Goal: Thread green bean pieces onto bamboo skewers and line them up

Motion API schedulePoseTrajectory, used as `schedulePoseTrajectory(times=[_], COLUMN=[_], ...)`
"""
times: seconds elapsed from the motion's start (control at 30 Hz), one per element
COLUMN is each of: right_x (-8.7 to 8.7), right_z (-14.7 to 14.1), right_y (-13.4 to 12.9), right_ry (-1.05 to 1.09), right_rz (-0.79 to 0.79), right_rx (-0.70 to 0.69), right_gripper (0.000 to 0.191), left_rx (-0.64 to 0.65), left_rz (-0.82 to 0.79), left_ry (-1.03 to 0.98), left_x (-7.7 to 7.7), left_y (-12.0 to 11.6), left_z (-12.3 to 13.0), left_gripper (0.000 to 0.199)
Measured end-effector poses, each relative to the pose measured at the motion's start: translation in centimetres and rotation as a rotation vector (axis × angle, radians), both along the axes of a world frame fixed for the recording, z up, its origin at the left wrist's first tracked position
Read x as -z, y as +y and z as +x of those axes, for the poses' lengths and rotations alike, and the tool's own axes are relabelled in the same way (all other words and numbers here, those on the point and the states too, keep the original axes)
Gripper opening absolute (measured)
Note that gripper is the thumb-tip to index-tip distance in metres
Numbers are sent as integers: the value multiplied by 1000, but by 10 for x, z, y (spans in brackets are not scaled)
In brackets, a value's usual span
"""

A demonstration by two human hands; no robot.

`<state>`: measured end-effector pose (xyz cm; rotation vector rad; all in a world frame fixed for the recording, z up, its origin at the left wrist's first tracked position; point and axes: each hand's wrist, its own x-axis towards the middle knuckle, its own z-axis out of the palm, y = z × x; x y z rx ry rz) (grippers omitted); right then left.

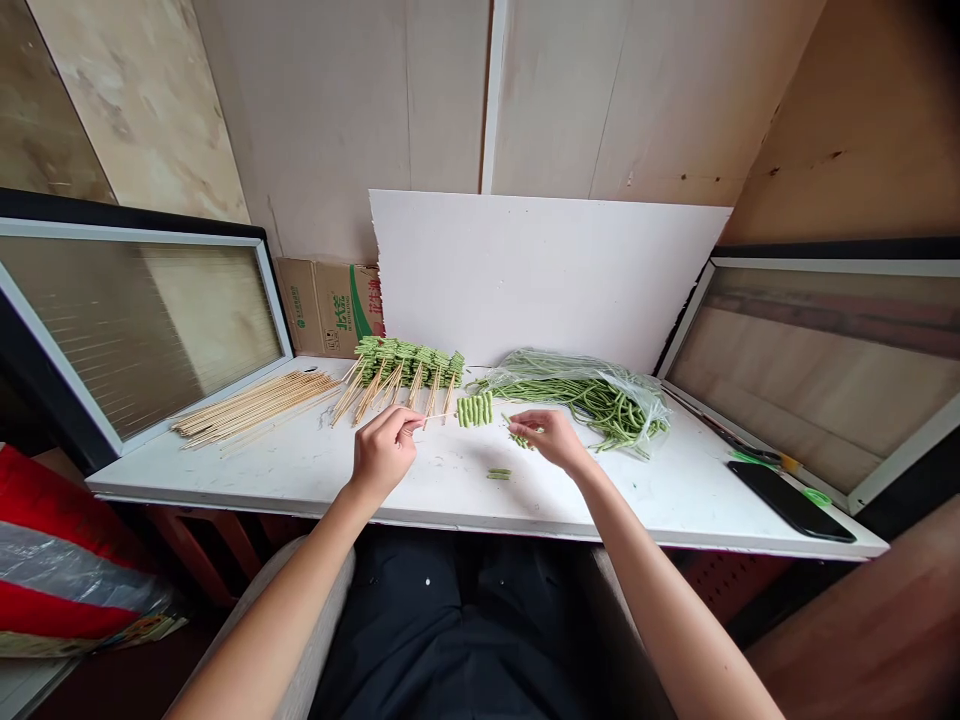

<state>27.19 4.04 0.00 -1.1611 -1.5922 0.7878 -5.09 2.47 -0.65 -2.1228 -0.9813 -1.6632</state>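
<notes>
The left hand (pixel 386 448) pinches a thin skewer (pixel 437 416) threaded with a row of cut green beans (pixel 475 409), held above the white table (pixel 450 480). Just right of them, the right hand (pixel 549 437) has its fingertips closed around a bean piece (pixel 508 421). Farther back lie filled skewers (pixel 409 365), with bare sticks (pixel 255 405) to the left and long beans in a plastic bag (pixel 592 385) to the right.

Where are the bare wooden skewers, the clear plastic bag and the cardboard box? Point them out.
Bare wooden skewers (pixel 259 406): head view, middle of the pile.
Clear plastic bag (pixel 592 370): head view, upper part, over the long green beans.
Cardboard box (pixel 306 312): head view, left part of its front.
</notes>
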Motion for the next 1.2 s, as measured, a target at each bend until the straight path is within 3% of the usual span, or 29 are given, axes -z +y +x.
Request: schedulePoseTrajectory(times=[0.13,0.27,0.73,1.2], right_x=[-21,-27,-21,-20], right_z=[-7,-12,-20,-26], right_y=[-12,-18,-19,-17], right_ry=[383,569,594,655], right_rz=[-81,-123,-133,-144], right_rx=[-125,-204,-289,-251], right_gripper=[41,42,36,32], left_rx=[-4,-1,-18,-6], left_rz=[-22,-22,-39,-47], left_ry=[-8,-10,-2,-13], left_x=[1,1,5,9], left_y=[0,-1,1,3], left_z=[1,2,4,4], left_gripper=[21,21,21,21])
